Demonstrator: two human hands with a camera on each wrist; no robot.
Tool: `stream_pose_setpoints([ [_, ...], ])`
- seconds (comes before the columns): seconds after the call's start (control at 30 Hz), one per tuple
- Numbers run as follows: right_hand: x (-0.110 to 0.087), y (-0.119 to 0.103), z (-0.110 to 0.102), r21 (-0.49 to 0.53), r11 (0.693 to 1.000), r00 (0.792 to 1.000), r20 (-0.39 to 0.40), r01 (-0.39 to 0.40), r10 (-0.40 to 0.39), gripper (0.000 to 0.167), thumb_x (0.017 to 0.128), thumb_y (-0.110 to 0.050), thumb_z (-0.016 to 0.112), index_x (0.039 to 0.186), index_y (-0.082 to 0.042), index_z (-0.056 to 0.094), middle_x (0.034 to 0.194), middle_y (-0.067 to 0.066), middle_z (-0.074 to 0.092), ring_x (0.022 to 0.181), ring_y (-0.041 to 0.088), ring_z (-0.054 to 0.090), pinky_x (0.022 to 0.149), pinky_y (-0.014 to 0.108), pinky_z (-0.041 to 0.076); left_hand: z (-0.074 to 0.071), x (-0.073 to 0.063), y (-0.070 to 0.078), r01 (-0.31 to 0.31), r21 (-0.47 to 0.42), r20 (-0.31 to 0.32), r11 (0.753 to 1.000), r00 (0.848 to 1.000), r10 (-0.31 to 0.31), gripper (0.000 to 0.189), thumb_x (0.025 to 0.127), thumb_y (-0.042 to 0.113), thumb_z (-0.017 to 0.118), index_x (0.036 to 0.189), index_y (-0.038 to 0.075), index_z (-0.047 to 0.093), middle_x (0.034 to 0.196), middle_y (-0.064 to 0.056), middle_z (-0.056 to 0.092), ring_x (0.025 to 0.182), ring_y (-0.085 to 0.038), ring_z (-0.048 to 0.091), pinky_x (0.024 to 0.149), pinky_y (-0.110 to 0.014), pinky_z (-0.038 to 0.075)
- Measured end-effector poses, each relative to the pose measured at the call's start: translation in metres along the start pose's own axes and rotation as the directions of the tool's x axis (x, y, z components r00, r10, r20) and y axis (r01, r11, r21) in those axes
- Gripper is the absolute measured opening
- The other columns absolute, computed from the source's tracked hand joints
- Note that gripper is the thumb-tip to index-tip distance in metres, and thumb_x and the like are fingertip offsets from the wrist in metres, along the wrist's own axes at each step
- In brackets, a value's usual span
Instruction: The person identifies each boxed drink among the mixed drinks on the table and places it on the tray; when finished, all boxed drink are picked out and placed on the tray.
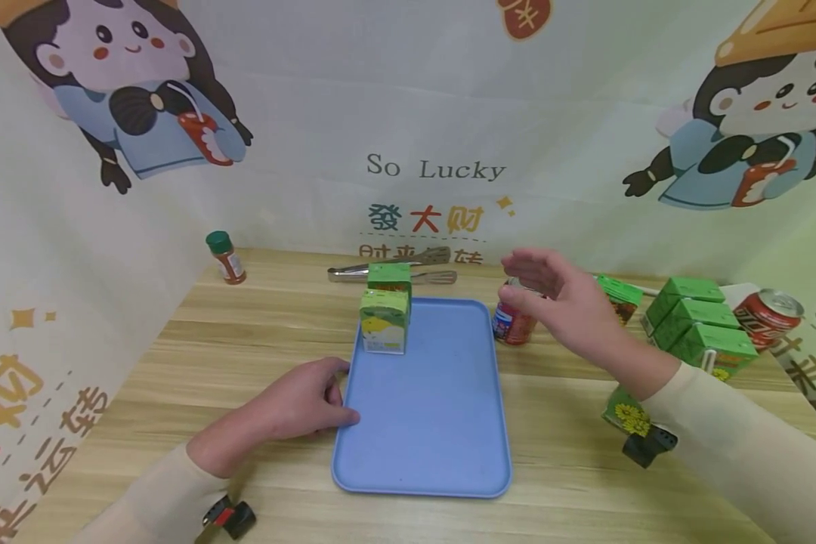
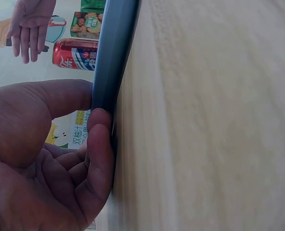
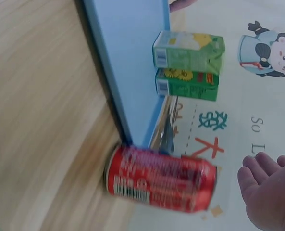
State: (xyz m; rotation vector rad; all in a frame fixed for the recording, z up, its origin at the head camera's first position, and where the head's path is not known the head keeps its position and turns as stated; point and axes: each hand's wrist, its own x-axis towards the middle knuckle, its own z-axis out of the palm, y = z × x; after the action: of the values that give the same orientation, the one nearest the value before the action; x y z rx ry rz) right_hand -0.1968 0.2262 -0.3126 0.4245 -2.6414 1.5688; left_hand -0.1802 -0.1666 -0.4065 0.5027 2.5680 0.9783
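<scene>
A blue tray point(image 1: 435, 423) lies on the wooden table. My left hand point(image 1: 299, 400) pinches its left rim between thumb and fingers, as the left wrist view shows up close. Two drink cartons stand at the tray's far left: a light green one point(image 1: 384, 329) in front and a darker green one point(image 1: 389, 273) behind. Just off the tray's right edge stands a red soda can point(image 1: 513, 325). Beside the can's top my right hand point(image 1: 567, 306) is raised, its fingers extended. In the right wrist view that hand is apart from the can point(image 3: 161, 179).
Metal tongs point(image 1: 353, 270) lie behind the tray. A green-capped spice bottle point(image 1: 226, 261) stands at the back left. Several green cartons point(image 1: 703, 321) and another red can point(image 1: 770, 317) are at right. One more green carton point(image 1: 624, 412) shows beneath my right wrist.
</scene>
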Motion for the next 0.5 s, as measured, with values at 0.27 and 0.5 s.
stream_pose_setpoints([
  [0.27,-0.005,0.0,-0.033,-0.122,0.992,1.0,0.005,0.012,-0.012,0.067,0.108,-0.031,0.076,0.164,-0.007,0.047,0.162,0.015,0.058,0.152,0.039,0.052,0.125,0.059,0.038,-0.001,0.0,0.0,0.004,-0.005,0.002,1.0,1.0,-0.004,0.085,0.092,0.014,0.091,0.156,-0.016,0.045,0.076,0.001,0.068,0.057,-0.017,0.062,0.055,-0.032,0.05],
  [0.5,-0.005,0.007,-0.06,-0.283,0.957,0.998,-0.003,-0.068,0.07,0.075,0.109,-0.043,0.073,0.169,-0.009,0.042,0.169,0.017,0.05,0.156,0.045,0.046,0.123,0.065,0.039,-0.001,-0.001,0.001,0.014,-0.001,0.003,1.0,1.0,-0.014,0.085,0.092,0.015,0.091,0.157,-0.015,0.045,0.076,0.001,0.068,0.058,-0.017,0.063,0.055,-0.031,0.05],
])
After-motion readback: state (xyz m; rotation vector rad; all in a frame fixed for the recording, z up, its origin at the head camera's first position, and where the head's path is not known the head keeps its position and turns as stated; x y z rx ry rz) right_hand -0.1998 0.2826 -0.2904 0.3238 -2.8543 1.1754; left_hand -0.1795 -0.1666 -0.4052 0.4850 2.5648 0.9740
